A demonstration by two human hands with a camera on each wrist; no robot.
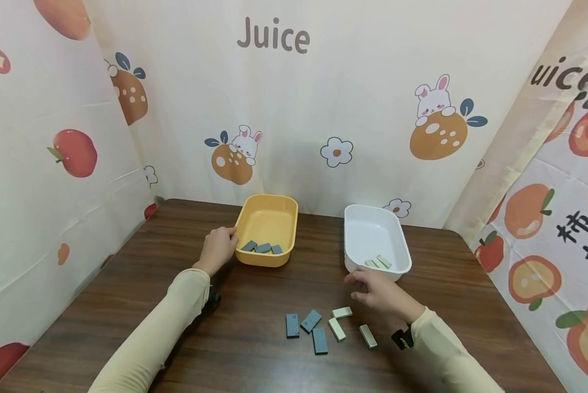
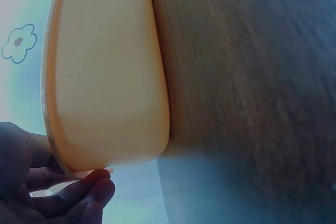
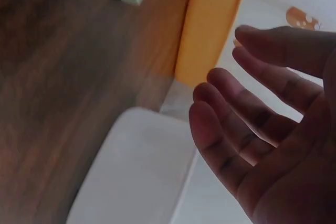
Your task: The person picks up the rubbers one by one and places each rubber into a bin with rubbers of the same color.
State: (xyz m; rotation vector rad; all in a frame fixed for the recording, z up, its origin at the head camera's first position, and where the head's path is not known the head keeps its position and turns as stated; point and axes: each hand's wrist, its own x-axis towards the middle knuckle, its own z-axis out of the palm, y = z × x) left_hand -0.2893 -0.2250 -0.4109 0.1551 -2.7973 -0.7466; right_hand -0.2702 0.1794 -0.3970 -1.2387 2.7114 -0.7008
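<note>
The dark wood-grain table carries a yellow tray at the left fingers and a white tray just beyond the right fingers. On the right fingers' near side lie 3 pale green blocks and, farther left, 3 blue-grey blocks.

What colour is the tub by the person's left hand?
The tub is yellow; it shows best in the head view.
</note>
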